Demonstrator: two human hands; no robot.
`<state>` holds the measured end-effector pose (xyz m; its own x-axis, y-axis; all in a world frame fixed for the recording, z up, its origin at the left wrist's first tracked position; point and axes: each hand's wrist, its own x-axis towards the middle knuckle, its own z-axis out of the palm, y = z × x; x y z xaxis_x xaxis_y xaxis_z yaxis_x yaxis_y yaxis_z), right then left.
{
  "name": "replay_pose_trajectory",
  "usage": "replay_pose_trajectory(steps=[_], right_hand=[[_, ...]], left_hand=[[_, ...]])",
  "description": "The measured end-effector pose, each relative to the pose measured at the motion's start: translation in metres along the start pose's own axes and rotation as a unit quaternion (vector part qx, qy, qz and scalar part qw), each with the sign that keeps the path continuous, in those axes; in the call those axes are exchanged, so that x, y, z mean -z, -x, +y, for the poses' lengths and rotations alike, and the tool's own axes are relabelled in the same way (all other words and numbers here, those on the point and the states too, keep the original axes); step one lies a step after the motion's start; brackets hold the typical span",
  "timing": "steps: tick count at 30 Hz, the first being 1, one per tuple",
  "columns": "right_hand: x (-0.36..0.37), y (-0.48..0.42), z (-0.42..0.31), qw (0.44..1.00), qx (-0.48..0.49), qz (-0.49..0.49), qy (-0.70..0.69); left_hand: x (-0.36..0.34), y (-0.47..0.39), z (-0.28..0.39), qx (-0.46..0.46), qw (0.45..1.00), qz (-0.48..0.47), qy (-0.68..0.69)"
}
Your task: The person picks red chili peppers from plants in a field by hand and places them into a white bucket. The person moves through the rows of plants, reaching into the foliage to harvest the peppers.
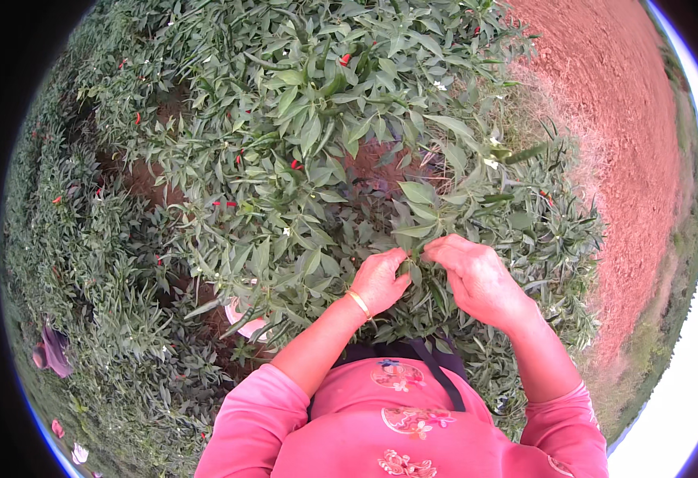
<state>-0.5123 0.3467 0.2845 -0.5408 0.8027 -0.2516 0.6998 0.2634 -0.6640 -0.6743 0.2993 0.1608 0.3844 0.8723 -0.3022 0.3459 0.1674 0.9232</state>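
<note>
Both my hands are among the leaves of a chili pepper plant [423, 209] in front of my body. My left hand [380, 281], with a gold-coloured bracelet on its wrist, has thumb and fingers bent at a thin stem. Close on its right, my right hand [474, 278] has its fingertips bent against the same leafy top. What lies between the fingertips of either hand is too small to tell. Long green chilies hang on the plants, one green chili [525, 154] up and right of my right hand. A red chili [296, 164] shows further up and left.
Dense chili plants spread ahead and left. A pale round container [244, 319], partly hidden by leaves, stands low left of my left arm. Bare reddish soil [624, 179] runs along the right, beyond dry grass. Another person [56, 352] is among plants at the far left.
</note>
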Motion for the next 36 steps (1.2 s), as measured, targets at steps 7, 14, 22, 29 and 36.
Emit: replay_pose_trajectory(steps=[7, 14, 22, 29, 36], right_hand=[[-0.037, -0.015, 0.073, 0.974, -0.122, 0.016, -0.191], [-0.028, -0.012, 0.076, 0.961, -0.153, -0.05, -0.224], [-0.064, -0.006, 0.075, 0.939, -0.075, -0.045, 0.331], [-0.069, -0.011, 0.09, 0.917, -0.03, 0.047, 0.394], [-0.081, -0.034, 0.094, 0.899, -0.143, -0.074, 0.407]], left_hand=[[-0.003, 0.022, -0.028, 0.082, 0.984, 0.04, 0.155], [-0.005, 0.042, -0.048, 0.108, 0.967, 0.031, 0.23], [-0.012, 0.045, -0.042, 0.103, 0.985, 0.004, 0.138], [-0.008, 0.036, -0.045, 0.141, 0.972, -0.002, 0.189], [-0.016, 0.033, -0.045, 0.108, 0.974, 0.029, 0.196]])
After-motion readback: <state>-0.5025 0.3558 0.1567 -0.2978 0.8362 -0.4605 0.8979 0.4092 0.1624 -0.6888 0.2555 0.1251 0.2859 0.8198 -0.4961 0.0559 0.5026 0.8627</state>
